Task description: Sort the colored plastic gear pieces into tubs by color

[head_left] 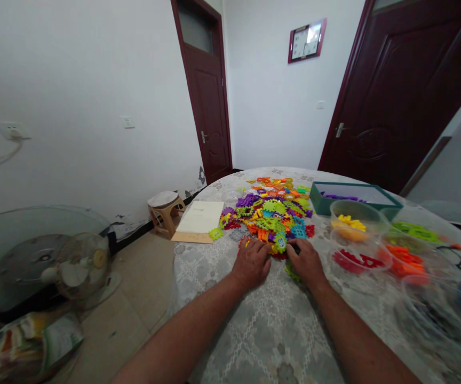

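Note:
A heap of colourful toothed plastic building pieces (pixel 273 206) covers the middle of the table. My left hand (pixel 253 261) rests at the heap's near edge, fingers apart and bent down over orange and yellow pieces; no piece shows clearly in its grasp. My right hand (pixel 306 261) is beside it, thumb and fingers closed at the edge of a light green building piece (pixel 280 242) that stands tilted between both hands. Another green piece (pixel 292 273) lies under the right hand, partly hidden. The right fingertips are small and partly hidden.
Clear tubs on the right hold sorted pieces: yellow (pixel 351 224), red (pixel 359 261), orange (pixel 406 260), green and blue. Behind them stands a dark green box (pixel 356 198) with purple pieces. Left of the heap lie an open notebook (pixel 202 216) and a wooden ruler (pixel 192 237).

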`<state>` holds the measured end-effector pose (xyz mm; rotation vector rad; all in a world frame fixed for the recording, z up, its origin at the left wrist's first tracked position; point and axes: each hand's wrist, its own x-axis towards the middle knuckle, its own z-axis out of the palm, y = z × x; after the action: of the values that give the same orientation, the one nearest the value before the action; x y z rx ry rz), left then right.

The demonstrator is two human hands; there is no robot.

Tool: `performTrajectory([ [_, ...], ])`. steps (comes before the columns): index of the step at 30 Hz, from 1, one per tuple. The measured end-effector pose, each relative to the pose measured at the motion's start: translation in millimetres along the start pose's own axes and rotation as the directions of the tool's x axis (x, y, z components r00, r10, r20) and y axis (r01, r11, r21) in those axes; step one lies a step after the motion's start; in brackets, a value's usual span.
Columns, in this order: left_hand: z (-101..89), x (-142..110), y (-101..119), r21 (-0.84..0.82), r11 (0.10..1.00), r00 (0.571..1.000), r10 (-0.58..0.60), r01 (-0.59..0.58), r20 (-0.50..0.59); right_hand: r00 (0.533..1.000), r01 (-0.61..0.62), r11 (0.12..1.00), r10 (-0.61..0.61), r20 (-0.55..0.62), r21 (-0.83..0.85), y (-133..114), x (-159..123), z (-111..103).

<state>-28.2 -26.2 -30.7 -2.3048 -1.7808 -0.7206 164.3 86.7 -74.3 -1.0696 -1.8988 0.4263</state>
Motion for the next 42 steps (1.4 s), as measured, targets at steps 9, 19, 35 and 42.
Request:
performTrajectory([
  [9,-0.4,-1.2,0.2,0.014,1.000,1.000,-0.005,0.005,0.000,1.000,0.013,1.000,-0.013,-0.007,-0.015,1.4,-2.1,2.6],
  [19,1.9,-0.3,-1.9,0.007,1.000,1.000,0.004,-0.004,0.001,0.999,-0.033,0.999,0.033,-0.003,-0.001,-5.6,-1.2,-2.5],
  [35,3.6,-1.1,-5.0,-0.005,0.999,0.999,0.035,-0.035,-0.015,0.985,-0.147,0.989,0.145,-0.094,-0.010,-0.7,-1.6,-3.4],
  [42,5.0,-0.9,-5.4,0.003,1.000,1.000,0.021,-0.021,-0.009,0.983,-0.158,0.987,0.158,-0.094,0.006,-2.2,-1.6,-4.3],
])
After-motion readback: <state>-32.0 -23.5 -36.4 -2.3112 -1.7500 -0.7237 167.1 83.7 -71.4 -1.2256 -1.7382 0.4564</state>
